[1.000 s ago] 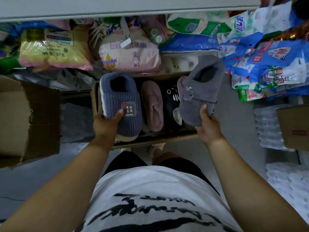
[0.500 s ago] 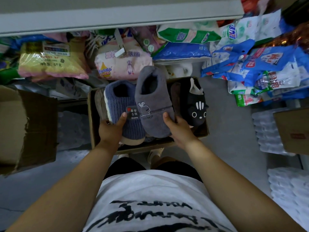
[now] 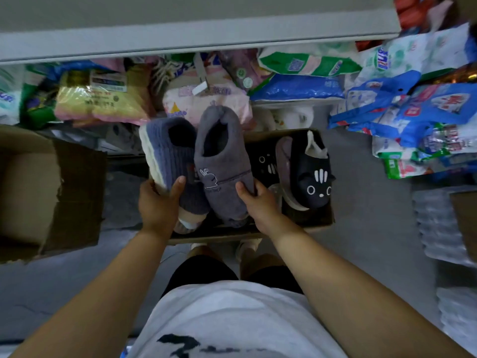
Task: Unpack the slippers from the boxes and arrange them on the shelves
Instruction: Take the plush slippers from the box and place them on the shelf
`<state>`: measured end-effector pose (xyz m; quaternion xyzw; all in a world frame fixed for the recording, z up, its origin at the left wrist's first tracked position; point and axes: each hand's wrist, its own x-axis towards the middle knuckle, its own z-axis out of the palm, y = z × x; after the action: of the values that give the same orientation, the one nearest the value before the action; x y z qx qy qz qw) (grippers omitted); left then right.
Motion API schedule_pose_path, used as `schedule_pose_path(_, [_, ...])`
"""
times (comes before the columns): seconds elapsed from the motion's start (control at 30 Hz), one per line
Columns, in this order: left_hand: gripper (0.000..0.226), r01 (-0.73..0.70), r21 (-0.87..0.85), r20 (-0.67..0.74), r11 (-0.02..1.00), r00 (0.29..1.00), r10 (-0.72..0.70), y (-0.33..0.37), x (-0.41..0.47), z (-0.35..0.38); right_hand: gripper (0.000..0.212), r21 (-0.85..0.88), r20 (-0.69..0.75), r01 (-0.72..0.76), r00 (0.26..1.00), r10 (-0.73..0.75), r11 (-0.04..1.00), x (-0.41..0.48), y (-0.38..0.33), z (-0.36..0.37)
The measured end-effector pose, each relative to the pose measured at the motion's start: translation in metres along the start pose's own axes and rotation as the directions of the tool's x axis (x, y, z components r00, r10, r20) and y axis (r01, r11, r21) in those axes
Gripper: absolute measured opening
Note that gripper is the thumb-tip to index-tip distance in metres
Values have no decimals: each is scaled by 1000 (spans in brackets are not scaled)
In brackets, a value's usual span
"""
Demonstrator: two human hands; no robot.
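My left hand (image 3: 158, 202) grips a blue knitted slipper (image 3: 170, 151) with a white sole, tilted on its side. My right hand (image 3: 259, 204) holds a grey plush slipper (image 3: 223, 164) with a small rabbit outline, pressed against the blue one. Both slippers hang over an open cardboard box (image 3: 320, 223) on the floor. Inside the box lie a black cat-face slipper (image 3: 313, 177), a second black one (image 3: 265, 164) partly hidden, and a mauve slipper (image 3: 284, 156) between them. A grey shelf edge (image 3: 196, 40) runs across the top.
Bagged goods (image 3: 103, 99) and blue-and-white packs (image 3: 413, 112) crowd the space under the shelf. An open cardboard box (image 3: 46, 189) stands at the left. Wrapped white packs (image 3: 436, 223) and another carton (image 3: 464, 223) sit at the right. My feet stand just behind the slipper box.
My right hand brought the grey slipper leftward from the right side of the box until it sits against the blue slipper. My left hand tilted the blue slipper onto its side. The cat-face slippers became visible.
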<state>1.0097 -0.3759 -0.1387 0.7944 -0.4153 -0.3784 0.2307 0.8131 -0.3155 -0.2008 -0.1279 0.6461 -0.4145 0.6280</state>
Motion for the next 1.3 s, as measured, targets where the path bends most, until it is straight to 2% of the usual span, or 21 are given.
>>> schedule_pose_path(0.07, [74, -18, 160, 44, 987, 999, 11, -2, 5, -4, 42, -28, 6, -44, 999, 44, 999, 8, 4, 13])
schedule_pose_path(0.13, [98, -83, 327, 65, 941, 996, 65, 1, 3, -3, 45, -57, 28, -93, 995, 95, 994, 15, 10, 20])
schedule_pose_path(0.2, [110, -292, 501, 81, 815, 953, 292, 6, 2, 3, 43, -132, 33, -66, 997, 71, 989, 20, 19, 21])
schedule_pose_path(0.27, [102, -504, 579, 236, 641, 856, 459, 13, 8, 14, 39, -165, 23, -10, 1000, 14, 986, 23, 26, 17])
schedule_pose_path(0.3, [96, -553, 591, 324, 586, 829, 456, 16, 13, 21, 39, -179, 21, 5, 1000, -2, 984, 23, 26, 14])
schedule_pose_path(0.37, [89, -571, 632, 435, 523, 821, 370, 19, 23, 33, 42, -218, 36, 13, 999, -5, 976, 25, 28, 6])
schedule_pose_path(0.47, [86, -590, 714, 494, 377, 806, 324, 17, 29, 42, 42, -275, 65, -15, 997, 34, 961, 31, 26, -9])
schedule_pose_path(0.53, [85, -590, 758, 509, 278, 801, 315, 15, 27, 46, 45, -313, -56, -52, 998, 36, 948, 40, 23, -21])
schedule_pose_path(0.6, [85, -579, 783, 506, 225, 805, 309, 13, 24, 50, 53, -354, -294, -134, 955, 25, 925, 53, 24, -38])
schedule_pose_path(0.67, [82, -574, 788, 498, 221, 806, 319, 8, 22, 52, 61, -317, -418, -273, 900, 124, 908, 72, 29, -50])
schedule_pose_path(0.73, [80, -577, 781, 492, 239, 804, 335, 3, 22, 53, 75, -223, -436, -366, 866, 243, 903, 90, 32, -52])
schedule_pose_path(0.83, [80, -570, 784, 484, 244, 809, 333, -2, 22, 53, 99, 108, -417, -376, 823, 385, 920, 108, 35, -45])
schedule_pose_path(0.9, [79, -566, 787, 483, 245, 813, 325, -2, 22, 53, 97, 237, -375, -372, 817, 437, 898, 112, 36, -40])
schedule_pose_path(1.07, [76, -581, 777, 513, 240, 807, 292, 1, 21, 50, 65, 117, -279, -401, 865, 418, 909, 101, 34, -40])
schedule_pose_path(1.2, [72, -585, 765, 513, 269, 806, 294, -1, 25, 43, 45, 75, -291, -388, 873, 392, 919, 86, 29, -41])
schedule_pose_path(1.23, [71, -587, 764, 515, 266, 804, 295, -3, 27, 40, 44, 99, -287, -378, 875, 390, 921, 84, 30, -41])
schedule_pose_path(1.3, [70, -588, 765, 517, 262, 804, 294, -5, 29, 36, 61, 114, -291, -374, 873, 391, 920, 85, 44, -48])
